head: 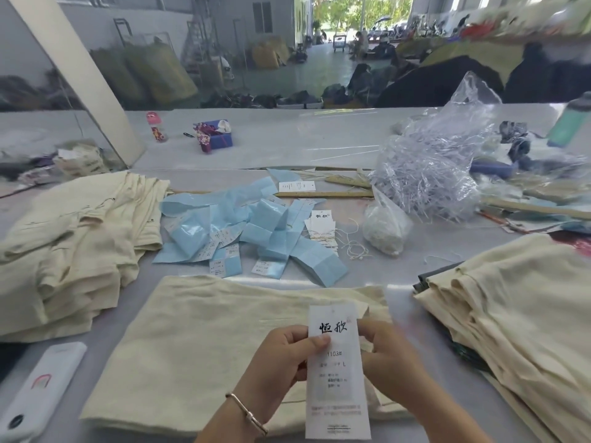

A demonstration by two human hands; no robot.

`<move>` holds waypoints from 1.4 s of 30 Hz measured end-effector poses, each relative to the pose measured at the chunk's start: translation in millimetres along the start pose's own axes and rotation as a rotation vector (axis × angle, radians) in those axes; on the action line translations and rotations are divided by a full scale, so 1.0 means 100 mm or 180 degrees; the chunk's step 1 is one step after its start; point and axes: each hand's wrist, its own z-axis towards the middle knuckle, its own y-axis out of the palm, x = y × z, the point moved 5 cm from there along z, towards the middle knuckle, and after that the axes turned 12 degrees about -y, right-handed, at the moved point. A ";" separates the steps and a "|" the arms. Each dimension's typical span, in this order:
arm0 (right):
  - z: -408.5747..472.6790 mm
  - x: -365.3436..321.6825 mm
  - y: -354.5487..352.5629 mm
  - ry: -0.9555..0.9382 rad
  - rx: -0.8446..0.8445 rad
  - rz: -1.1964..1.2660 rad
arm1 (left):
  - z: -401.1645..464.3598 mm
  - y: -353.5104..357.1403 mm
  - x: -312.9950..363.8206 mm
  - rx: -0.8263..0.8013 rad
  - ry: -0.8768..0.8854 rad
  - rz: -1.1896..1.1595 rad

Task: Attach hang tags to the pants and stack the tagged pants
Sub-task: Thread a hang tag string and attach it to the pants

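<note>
1. Your left hand (281, 356) pinches the white hang tag (335, 375), thumb pressed on its printed face just under the two large black characters; the tag stands upright over the folded cream pants (192, 346) lying flat on the table (377, 266) in front of you.
2. Your right hand (388, 359) holds the tag's right edge with curled fingers; part of that hand is blurred, so what else it touches is unclear.
3. A bracelet (248, 412) sits on your left wrist.
4. To your left lies a loose pile of cream pants (70, 244); to your right a neater stack of cream pants (518, 308) with a dark garment edge showing beneath it.
5. Beyond the folded pants, blue packets with labels (249, 238) are scattered; just beside them, a bundle of white tags with strings (321, 230).
6. Further right sits a small bag of white cord (385, 225) and a large clear bag of plastic fasteners (428, 164); wooden rulers (323, 195) lie behind the packets.
7. A white phone (41, 388) rests at the near left edge.
</note>
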 end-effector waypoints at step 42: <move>-0.17 -0.20 -0.38 -0.0484 0.0631 -0.0243 | -0.23 0.42 0.03 0.0722 0.1236 0.0736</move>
